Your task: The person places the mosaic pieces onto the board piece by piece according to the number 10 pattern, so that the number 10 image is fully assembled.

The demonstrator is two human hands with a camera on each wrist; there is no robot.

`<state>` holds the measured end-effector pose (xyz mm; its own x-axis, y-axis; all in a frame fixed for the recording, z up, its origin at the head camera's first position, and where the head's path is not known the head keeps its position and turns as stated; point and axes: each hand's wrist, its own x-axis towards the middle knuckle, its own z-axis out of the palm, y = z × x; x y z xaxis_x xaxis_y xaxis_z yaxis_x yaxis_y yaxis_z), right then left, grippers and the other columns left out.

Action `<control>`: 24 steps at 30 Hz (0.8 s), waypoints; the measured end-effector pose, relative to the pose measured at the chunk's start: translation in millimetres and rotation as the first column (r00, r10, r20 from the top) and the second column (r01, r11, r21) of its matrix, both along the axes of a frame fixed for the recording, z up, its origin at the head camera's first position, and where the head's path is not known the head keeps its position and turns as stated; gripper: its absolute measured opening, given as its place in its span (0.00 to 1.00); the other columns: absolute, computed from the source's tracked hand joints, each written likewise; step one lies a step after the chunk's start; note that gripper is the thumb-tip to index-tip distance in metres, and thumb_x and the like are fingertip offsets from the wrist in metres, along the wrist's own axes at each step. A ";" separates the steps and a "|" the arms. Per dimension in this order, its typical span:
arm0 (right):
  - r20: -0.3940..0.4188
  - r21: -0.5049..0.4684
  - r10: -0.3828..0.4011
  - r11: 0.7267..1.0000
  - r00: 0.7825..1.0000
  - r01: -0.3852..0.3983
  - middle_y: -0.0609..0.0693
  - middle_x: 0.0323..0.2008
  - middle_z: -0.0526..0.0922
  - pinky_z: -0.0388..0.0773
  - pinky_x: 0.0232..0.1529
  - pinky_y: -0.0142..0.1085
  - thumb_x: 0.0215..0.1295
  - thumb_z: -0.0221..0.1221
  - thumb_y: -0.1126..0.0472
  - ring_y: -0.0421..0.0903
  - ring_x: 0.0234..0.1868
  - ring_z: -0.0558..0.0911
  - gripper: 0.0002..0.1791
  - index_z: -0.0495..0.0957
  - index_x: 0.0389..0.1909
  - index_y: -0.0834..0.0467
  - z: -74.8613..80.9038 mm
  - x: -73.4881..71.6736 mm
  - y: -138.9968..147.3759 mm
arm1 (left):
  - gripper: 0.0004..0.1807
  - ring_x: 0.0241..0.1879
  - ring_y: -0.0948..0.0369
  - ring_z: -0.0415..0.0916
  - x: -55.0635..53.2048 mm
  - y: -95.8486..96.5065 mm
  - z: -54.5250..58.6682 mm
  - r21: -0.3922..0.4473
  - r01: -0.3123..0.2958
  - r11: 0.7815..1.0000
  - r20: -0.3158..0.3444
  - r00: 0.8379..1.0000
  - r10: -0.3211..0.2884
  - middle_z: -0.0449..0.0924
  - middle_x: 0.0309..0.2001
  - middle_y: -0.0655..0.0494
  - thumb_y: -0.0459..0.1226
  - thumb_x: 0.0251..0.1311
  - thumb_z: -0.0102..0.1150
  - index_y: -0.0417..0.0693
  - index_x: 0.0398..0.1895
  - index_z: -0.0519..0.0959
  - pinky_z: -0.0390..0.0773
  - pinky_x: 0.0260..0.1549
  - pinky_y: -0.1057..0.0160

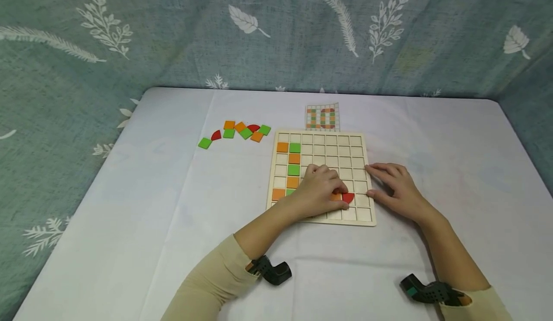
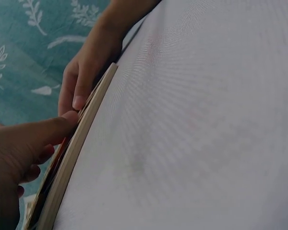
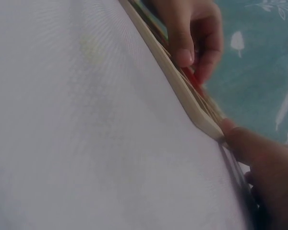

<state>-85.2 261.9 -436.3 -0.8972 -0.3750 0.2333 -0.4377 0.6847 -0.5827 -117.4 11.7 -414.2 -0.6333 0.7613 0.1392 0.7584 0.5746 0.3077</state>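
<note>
A square wooden grid board (image 1: 319, 149) lies on the table, with orange and green square tiles in some of its cells. My left hand (image 1: 318, 191) is over the lower middle of the board, its thumb and index fingertips at a red quarter-circle tile (image 1: 348, 197) in a lower row. An orange tile (image 1: 335, 196) shows partly beside the red one; the hand hides the cells left of it. My right hand (image 1: 398, 191) rests at the board's right edge, fingertips and thumb touching the rim. The right wrist view shows the right thumb (image 3: 245, 141) at the board's corner.
Loose green (image 1: 205, 143), orange and red (image 1: 216, 135) tiles lie scattered left of the board. A small pattern card (image 1: 322, 117) with coloured squares lies behind it. White cloth (image 1: 129, 206) covers the table; a leaf-print curtain (image 1: 276, 33) hangs behind.
</note>
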 end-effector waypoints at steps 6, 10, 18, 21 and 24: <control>0.007 0.001 -0.006 1.000 1.000 0.006 0.59 0.58 0.69 0.54 0.55 0.60 0.57 0.65 0.57 0.60 0.61 0.60 0.32 0.69 0.63 0.61 0.1 -0.2 -0.8 | 0.18 0.36 0.65 0.64 -0.9 -3.1 1.7 0.012 -0.008 1.000 0.003 1.000 0.008 0.72 0.31 0.67 0.58 0.51 0.63 0.60 0.38 0.83 0.59 0.46 0.60; 0.009 0.007 -0.008 1.000 1.000 0.008 0.59 0.59 0.69 0.55 0.55 0.61 0.57 0.65 0.57 0.61 0.61 0.60 0.32 0.70 0.63 0.61 -0.3 -0.3 -1.8 | 0.18 0.37 0.65 0.64 -3.4 -8.5 5.4 0.031 -0.046 0.998 0.035 0.998 0.045 0.74 0.31 0.67 0.58 0.49 0.65 0.60 0.38 0.84 0.59 0.46 0.59; -0.012 -0.003 0.013 1.000 1.000 -0.014 0.60 0.58 0.70 0.55 0.54 0.61 0.57 0.65 0.58 0.62 0.60 0.61 0.32 0.70 0.62 0.62 -0.6 -1.3 -1.8 | 0.17 0.39 0.65 0.65 -3.5 -12.0 5.5 0.062 -0.063 0.996 0.078 0.995 0.058 0.74 0.33 0.67 0.56 0.52 0.64 0.62 0.41 0.84 0.59 0.46 0.59; -0.027 -0.011 0.018 1.000 0.999 -0.018 0.61 0.58 0.70 0.54 0.54 0.61 0.57 0.65 0.59 0.63 0.60 0.61 0.31 0.70 0.62 0.62 -1.3 -1.8 -0.8 | 0.17 0.39 0.65 0.65 -0.6 -7.5 1.6 0.039 -0.034 0.999 0.055 0.998 0.031 0.74 0.34 0.67 0.57 0.54 0.61 0.63 0.43 0.84 0.59 0.44 0.60; -0.026 -0.020 0.018 1.000 1.000 -0.019 0.61 0.58 0.70 0.54 0.54 0.61 0.57 0.65 0.59 0.63 0.60 0.61 0.32 0.70 0.62 0.61 -2.4 -1.5 -0.8 | 0.16 0.39 0.65 0.65 2.6 -4.6 -2.3 0.018 -0.037 0.999 0.040 0.999 0.037 0.74 0.34 0.67 0.57 0.55 0.60 0.65 0.43 0.84 0.58 0.44 0.60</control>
